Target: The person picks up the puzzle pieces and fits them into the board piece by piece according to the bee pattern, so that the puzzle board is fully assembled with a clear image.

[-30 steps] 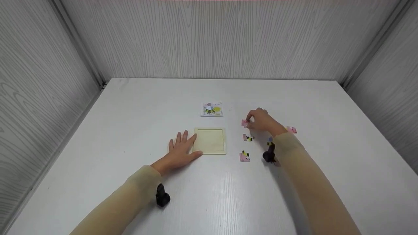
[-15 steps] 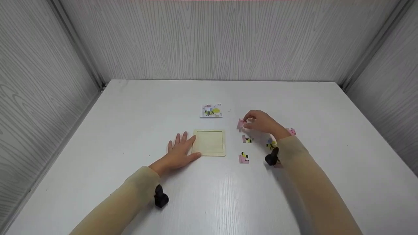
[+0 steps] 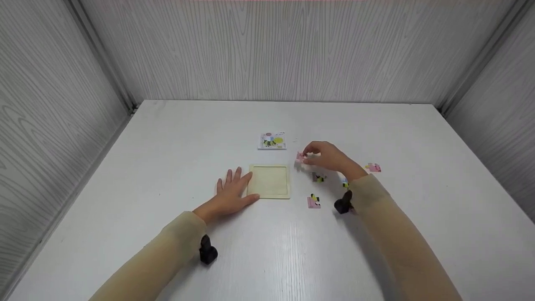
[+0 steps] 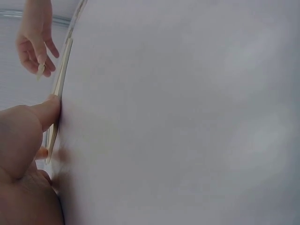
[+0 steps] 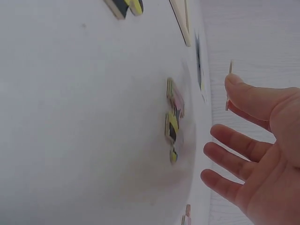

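Pink puzzle piece (image 3: 300, 156) is pinched at the fingertips of the right hand (image 3: 328, 157), lifted off the table (image 3: 167, 138). Over the last second it has travelled toward 9 o'clock, now just at 1 o'clock of the wooden tray (image 3: 269, 181). Left hand (image 3: 229, 195) lies flat, fingers straight, touching the tray's 9 o'clock edge. Judgement: the piece is headed for the tray.

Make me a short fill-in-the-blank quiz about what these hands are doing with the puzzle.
1. The right hand pinches a ____ puzzle piece above the table.
2. The left hand lies flat against the ____ side of the wooden tray, as the head camera sees it.
3. The tray holds ____ pieces.
4. The picture card lies ____ the tray, toward the wall.

Missing words: pink; left; no; beyond
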A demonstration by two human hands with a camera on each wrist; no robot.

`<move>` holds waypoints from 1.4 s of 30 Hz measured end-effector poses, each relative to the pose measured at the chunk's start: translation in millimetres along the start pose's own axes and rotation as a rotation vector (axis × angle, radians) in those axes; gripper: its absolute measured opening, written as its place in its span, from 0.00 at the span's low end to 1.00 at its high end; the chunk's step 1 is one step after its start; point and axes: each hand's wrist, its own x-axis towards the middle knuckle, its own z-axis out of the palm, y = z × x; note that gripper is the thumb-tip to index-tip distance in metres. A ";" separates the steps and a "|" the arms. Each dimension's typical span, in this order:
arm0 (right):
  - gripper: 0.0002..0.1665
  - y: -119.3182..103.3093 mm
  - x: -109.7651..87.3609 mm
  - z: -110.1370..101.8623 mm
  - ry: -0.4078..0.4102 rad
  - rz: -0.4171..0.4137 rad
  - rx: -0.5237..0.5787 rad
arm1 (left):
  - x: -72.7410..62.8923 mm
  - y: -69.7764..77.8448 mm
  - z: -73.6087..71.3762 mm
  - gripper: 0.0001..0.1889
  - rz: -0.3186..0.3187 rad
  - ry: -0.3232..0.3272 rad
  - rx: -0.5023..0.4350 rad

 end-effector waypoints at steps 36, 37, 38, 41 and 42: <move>0.13 -72.3 21.1 57.4 -0.106 -0.146 -0.120 | -0.4 0.5 -0.1 0.40 -0.014 -0.005 -0.018; 0.13 -73.4 21.6 58.6 -0.105 -0.161 -0.133 | -0.5 0.3 0.0 0.41 -0.017 -0.002 -0.020; 0.12 -74.3 22.4 59.7 -0.104 -0.170 -0.143 | -0.5 0.6 0.1 0.41 -0.014 0.005 -0.023; 0.12 -77.1 24.8 62.6 -0.105 -0.173 -0.165 | -0.3 1.4 -0.1 0.41 -0.017 0.010 -0.023; 0.12 -78.0 25.6 63.6 -0.107 -0.166 -0.165 | 0.0 1.6 -0.2 0.41 -0.018 0.010 -0.020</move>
